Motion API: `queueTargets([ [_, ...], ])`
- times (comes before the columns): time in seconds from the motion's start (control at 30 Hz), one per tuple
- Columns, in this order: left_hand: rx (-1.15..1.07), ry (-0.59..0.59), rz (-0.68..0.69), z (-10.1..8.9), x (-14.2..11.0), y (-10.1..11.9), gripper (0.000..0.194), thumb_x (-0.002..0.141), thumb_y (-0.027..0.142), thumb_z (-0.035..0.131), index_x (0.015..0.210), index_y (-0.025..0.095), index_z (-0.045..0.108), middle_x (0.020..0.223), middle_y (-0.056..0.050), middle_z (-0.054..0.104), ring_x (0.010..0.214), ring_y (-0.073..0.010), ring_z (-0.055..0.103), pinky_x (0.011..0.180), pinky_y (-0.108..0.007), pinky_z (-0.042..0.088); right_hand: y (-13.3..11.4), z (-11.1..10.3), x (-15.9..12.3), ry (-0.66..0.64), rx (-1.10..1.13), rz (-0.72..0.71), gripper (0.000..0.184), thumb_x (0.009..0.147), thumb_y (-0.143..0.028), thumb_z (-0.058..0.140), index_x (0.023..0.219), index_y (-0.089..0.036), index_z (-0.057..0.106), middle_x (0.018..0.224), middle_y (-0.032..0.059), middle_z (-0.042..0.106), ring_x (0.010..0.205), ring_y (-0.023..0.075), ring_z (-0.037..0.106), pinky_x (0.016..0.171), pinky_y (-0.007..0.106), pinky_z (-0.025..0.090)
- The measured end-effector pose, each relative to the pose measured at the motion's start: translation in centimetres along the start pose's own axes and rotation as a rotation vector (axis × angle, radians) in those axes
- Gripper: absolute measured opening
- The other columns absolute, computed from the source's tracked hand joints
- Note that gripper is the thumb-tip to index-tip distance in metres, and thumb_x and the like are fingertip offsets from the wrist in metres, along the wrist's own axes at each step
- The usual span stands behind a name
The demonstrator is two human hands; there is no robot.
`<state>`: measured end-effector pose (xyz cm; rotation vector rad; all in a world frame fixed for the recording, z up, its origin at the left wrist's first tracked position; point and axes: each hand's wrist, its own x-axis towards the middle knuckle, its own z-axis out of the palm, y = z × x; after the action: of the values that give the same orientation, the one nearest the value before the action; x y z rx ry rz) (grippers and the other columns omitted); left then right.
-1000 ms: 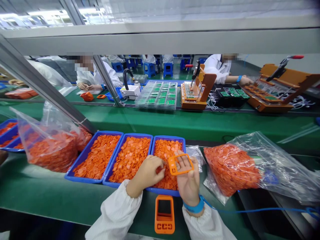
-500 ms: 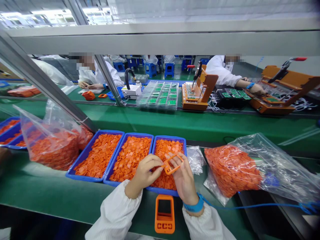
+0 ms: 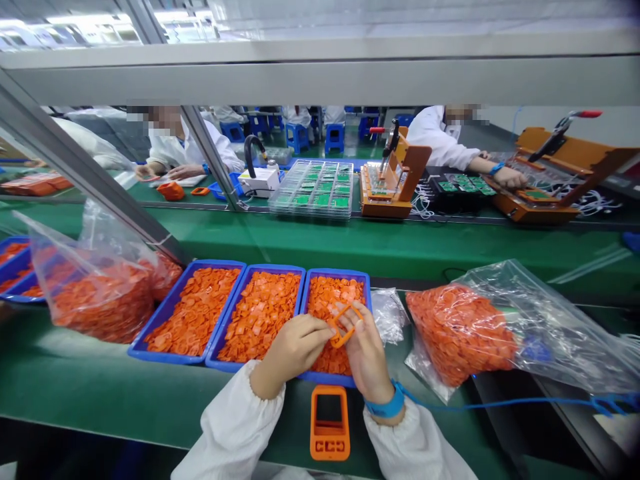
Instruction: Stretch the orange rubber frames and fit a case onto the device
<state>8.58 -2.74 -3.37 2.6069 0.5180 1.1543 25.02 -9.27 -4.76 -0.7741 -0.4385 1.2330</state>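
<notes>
Between my two hands is an orange plastic frame (image 3: pixel 341 341), tilted up above the right-hand blue bin (image 3: pixel 367 283). My right hand (image 3: pixel 367 350) grips its far side, with a blue wrist strap below. The fingertips of my left hand (image 3: pixel 299 345) are closed at the frame's near left corner; whether they also pinch a small orange piece I cannot make out. A second orange housing (image 3: pixel 330 427), with a large window and small slots at its lower end, lies on the green bench between my forearms. Small orange parts (image 3: pixel 337 290) fill the bin under my hands.
Two more blue bins (image 3: pixel 133 348) of orange parts stand to the left, beside a clear bag of parts (image 3: pixel 103 300). Another bag (image 3: pixel 460 330) lies right, near a blue cord (image 3: pixel 500 404). Beyond are orange clamp fixtures (image 3: pixel 390 207), a compartment tray (image 3: pixel 313 193) and co-workers.
My left hand has shifted slightly, its fingers now closer over the frame's corner. The frame has turned a little in my hands. The whole view has moved slightly.
</notes>
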Motion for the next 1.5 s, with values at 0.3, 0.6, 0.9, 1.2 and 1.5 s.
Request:
queueTargets([
  [0.3,-0.246,0.057,-0.013,-0.2,0.2,-0.1,0.011,0.103,0.026,0.066,0.107,0.021,0.075,0.096,-0.009,0.081,0.087,-0.0203,0.074,0.077,-0.034,0.06,0.1,0.3,-0.1,0.009,-0.007,0.015,0.045,0.091,-0.054,0.077,0.127,-0.029,0.067,0.128,0.0079,0.077,0.123,0.0272,0.069,0.112,0.047,0.049],
  [0.6,-0.337,0.131,-0.031,-0.4,0.6,0.0,0.011,0.103,0.024,0.067,0.097,0.023,0.076,0.089,-0.004,0.084,0.08,-0.0172,0.076,0.078,-0.033,0.057,-0.1,0.7,-0.5,-0.047,0.105,0.163,0.042,0.09,-0.055,0.08,0.123,-0.03,0.07,0.124,0.0079,0.079,0.116,0.0271,0.073,0.103,0.046,0.057],
  [0.9,-0.372,0.182,-0.072,-0.3,0.6,0.8,0.012,0.103,0.027,0.067,0.1,0.024,0.078,0.09,-0.005,0.085,0.081,-0.0182,0.076,0.078,-0.035,0.058,0.3,1.0,-0.7,-0.084,0.149,0.19,0.042,0.09,-0.056,0.079,0.12,-0.028,0.068,0.118,0.0091,0.082,0.111,0.0286,0.077,0.104,0.049,0.058],
  [1.2,-0.367,0.176,-0.048,0.2,0.1,0.7,0.023,0.104,0.042,0.065,0.112,0.024,0.077,0.097,-0.007,0.085,0.088,-0.0207,0.076,0.08,-0.037,0.056,0.5,1.0,-0.8,-0.058,0.115,0.155,0.045,0.089,-0.058,0.079,0.119,-0.027,0.067,0.116,0.0093,0.083,0.11,0.0287,0.078,0.106,0.049,0.058],
  [1.5,-0.133,0.207,-0.048,0.5,-0.7,0.9,0.02,0.105,0.038,0.064,0.111,0.021,0.072,0.096,-0.007,0.083,0.086,-0.0209,0.073,0.082,-0.037,0.053,0.2,1.3,-0.7,-0.099,0.087,0.132,0.04,0.089,-0.058,0.079,0.112,-0.028,0.064,0.114,0.0068,0.08,0.111,0.0268,0.076,0.106,0.046,0.058],
])
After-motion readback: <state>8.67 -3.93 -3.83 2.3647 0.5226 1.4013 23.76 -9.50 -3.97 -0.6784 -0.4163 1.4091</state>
